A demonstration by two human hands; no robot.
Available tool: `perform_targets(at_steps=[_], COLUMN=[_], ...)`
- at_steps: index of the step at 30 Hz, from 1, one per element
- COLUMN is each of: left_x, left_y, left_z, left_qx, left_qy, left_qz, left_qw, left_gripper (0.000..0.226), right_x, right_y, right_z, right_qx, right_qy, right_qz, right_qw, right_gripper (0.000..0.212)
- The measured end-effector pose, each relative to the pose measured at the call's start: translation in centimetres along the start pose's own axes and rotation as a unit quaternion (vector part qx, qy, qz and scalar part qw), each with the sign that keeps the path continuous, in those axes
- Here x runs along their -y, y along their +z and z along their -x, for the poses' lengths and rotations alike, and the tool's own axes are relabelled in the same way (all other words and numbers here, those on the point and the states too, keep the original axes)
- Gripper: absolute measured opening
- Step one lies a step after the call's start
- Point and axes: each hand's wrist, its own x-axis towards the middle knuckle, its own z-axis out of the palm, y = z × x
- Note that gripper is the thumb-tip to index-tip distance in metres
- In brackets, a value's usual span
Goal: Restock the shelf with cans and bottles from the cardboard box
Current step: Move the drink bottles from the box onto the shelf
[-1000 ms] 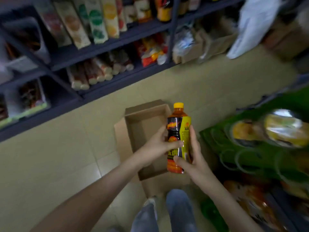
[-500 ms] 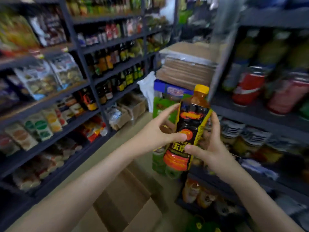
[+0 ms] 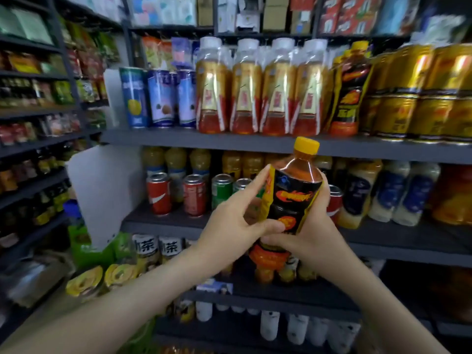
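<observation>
I hold one drink bottle [image 3: 293, 198] upright in both hands, in front of the grey shelf unit [image 3: 229, 141]. It has a yellow cap, a black and yellow label and orange liquid. My left hand [image 3: 235, 223] grips its left side with the fingers along the label. My right hand [image 3: 309, 238] wraps its lower right side. A bottle of the same kind [image 3: 350, 90] stands on the upper shelf at the right. The cardboard box is out of view.
The upper shelf carries blue cans [image 3: 161, 98], white-capped bottles [image 3: 260, 90] and gold cans [image 3: 421, 93]. Behind the held bottle stand red and green cans [image 3: 194, 195]. A white divider panel [image 3: 104, 190] edges the shelf at left, beside dark shelves [image 3: 33, 149].
The view has swung up from the box on the floor to the drinks shelf. Both hands have carried the bottle up with it and kept their grip.
</observation>
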Motion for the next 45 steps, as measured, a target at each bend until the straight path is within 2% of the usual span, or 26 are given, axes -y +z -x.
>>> perform_targets(at_steps=[3, 6, 8, 10, 13, 18, 26, 35, 40, 45], left_x=[-2.3, -4.6, -5.2, -4.9, -3.4, -2.8, -3.7, -2.5, -2.3, -1.2], left_y=[1.6, 1.8, 1.2, 0.3, -0.5, 0.0, 1.1, 1.4, 0.8, -1.2], left_z=[-3.3, -7.2, -10.1, -13.0, -17.1, -22.2, -26.9, -28.3, -27.6, -26.2], left_qx=[0.054, 0.112, 0.082, 0.010, -0.091, -0.145, -0.163, -0.151, -0.144, -0.140], left_qy=[0.054, 0.125, 0.195, 0.253, 0.282, 0.302, 0.278, 0.245, 0.238, 0.226], left_qz=[-0.041, -0.181, -0.263, -0.312, -0.377, -0.422, -0.496, -0.534, -0.538, -0.549], left_qw=[0.996, 0.969, 0.941, 0.916, 0.877, 0.843, 0.806, 0.795, 0.796, 0.792], left_gripper=[0.078, 0.085, 0.081, 0.070, 0.057, 0.057, 0.064, 0.066, 0.066, 0.066], right_x=[0.2, 0.6, 1.1, 1.5, 2.0, 1.9, 0.7, -0.5, -0.9, -1.4], right_y=[-4.2, -7.9, -10.1, -12.2, -14.8, -17.7, -19.1, -20.9, -20.9, -19.6], right_z=[-0.5, -2.4, -4.4, -6.5, -9.7, -13.8, -17.0, -18.2, -18.3, -18.4], right_qx=[-0.067, -0.119, -0.141, -0.158, -0.183, -0.181, -0.093, -0.053, -0.056, -0.094], right_qy=[-0.002, -0.027, -0.048, -0.063, -0.073, -0.052, -0.021, -0.014, -0.012, -0.029], right_qz=[0.025, 0.052, 0.070, 0.084, 0.106, 0.106, 0.127, 0.152, 0.176, 0.203], right_qw=[0.997, 0.991, 0.986, 0.982, 0.975, 0.976, 0.987, 0.987, 0.983, 0.974], right_gripper=[0.124, 0.121, 0.120, 0.119, 0.114, 0.106, 0.118, 0.122, 0.123, 0.119])
